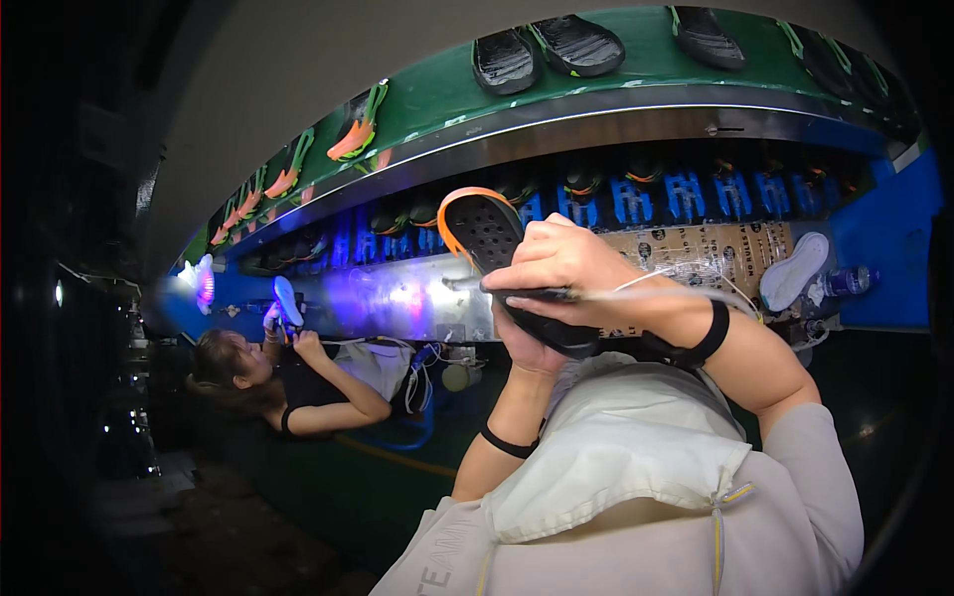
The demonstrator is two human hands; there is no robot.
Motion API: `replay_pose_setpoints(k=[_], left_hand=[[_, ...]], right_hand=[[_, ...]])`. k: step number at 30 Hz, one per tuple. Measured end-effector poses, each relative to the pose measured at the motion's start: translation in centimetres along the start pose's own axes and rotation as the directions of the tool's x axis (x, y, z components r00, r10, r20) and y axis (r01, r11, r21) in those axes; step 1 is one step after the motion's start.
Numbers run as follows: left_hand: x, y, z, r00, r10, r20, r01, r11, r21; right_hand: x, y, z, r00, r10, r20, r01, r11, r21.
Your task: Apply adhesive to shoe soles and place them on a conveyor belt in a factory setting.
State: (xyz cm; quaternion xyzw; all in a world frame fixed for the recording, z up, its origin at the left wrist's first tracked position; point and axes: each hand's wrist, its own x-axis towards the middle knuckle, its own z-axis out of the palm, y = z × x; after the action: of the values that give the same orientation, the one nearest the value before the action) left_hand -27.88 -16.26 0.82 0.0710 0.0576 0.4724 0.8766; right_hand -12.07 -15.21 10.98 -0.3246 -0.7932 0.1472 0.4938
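A black shoe sole (481, 230) with rows of small dark holes and an orange rim at its far end slants up in front of my apron. Underneath, my left hand (527, 343) is closed round its near part. My right hand (564, 260) lies across the middle of the sole, fingers pinched together. A thin pale rod or cord (636, 295) runs from that hand along my right forearm; its kind is too blurred to tell. What the right fingers grip is mostly hidden.
A green conveyor (437, 109) carries several black soles and orange-green shoe parts. Below are blue racks (686, 197) and a cardboard-covered bench (715, 253). At right lie a white sole (795, 271) and a bottle (848, 281). At left, a co-worker (328, 382) holds a blue-lit sole.
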Motion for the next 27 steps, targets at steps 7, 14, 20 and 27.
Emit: replay_pose_setpoints(k=[7, 14, 20, 27], left_hand=[[0.3, 0.8, 1.3, 0.998, 0.017, -0.056, -0.016, 0.999, 0.034], [0.5, 1.5, 1.2, 0.994, 0.093, -0.056, -0.087, 0.992, 0.094], [0.8, 2.4, 1.5, 0.995, 0.024, 0.094, -0.031, 0.997, 0.075], [1.0, 3.1, 1.9, 0.99, 0.139, 0.034, -0.143, 0.973, 0.179]], right_hand=[[0.6, -0.3, 0.1, 0.998, -0.031, 0.049, 0.037, 0.99, -0.135], [0.6, -0.8, -0.6, 1.0, 0.014, -0.011, -0.016, 0.98, -0.2], [0.5, -1.9, -2.0, 0.993, 0.114, 0.029, -0.113, 0.993, -0.02], [0.1, -2.2, -3.1, 0.974, -0.012, 0.227, -0.011, 0.995, 0.098]])
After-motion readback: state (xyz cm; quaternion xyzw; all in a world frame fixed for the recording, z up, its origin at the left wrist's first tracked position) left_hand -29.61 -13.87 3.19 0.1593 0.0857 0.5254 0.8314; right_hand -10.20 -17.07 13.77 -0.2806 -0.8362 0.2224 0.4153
